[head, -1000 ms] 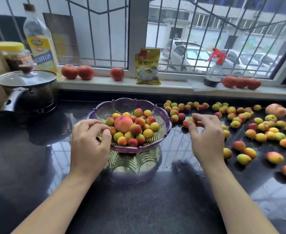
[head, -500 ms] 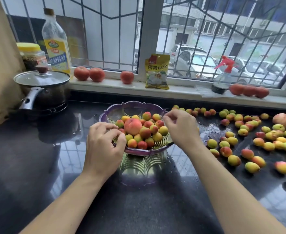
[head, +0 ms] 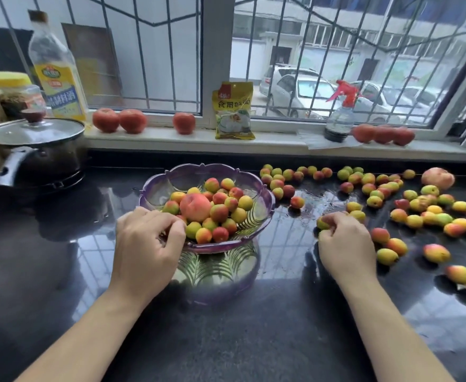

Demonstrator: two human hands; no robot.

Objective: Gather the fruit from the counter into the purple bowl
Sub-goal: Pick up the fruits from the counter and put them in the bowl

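Observation:
The purple bowl (head: 264, 201) stands on the black counter (head: 226, 326), holding several small red-yellow fruits and one large peach (head: 195, 207). My left hand (head: 147, 244) grips the bowl's near left rim, fingers curled over it. My right hand (head: 342, 244) is on the counter to the right of the bowl, its fingers curled round a small green-yellow fruit (head: 323, 224). Several more small fruits (head: 419, 208) lie scattered over the counter's right side, with a second large peach (head: 437, 177) at the back right.
A lidded pot (head: 33, 150) stands at the back left. On the windowsill (head: 281, 146) are tomatoes, an oil bottle (head: 58, 75), a yellow-lidded jar (head: 14, 92), a yellow packet (head: 233, 111) and a spray bottle (head: 339, 117). The counter by the fruit is wet.
My right hand moved from the bowl's right rim back out to the counter and closed on a small fruit. My left hand stayed on the bowl's rim.

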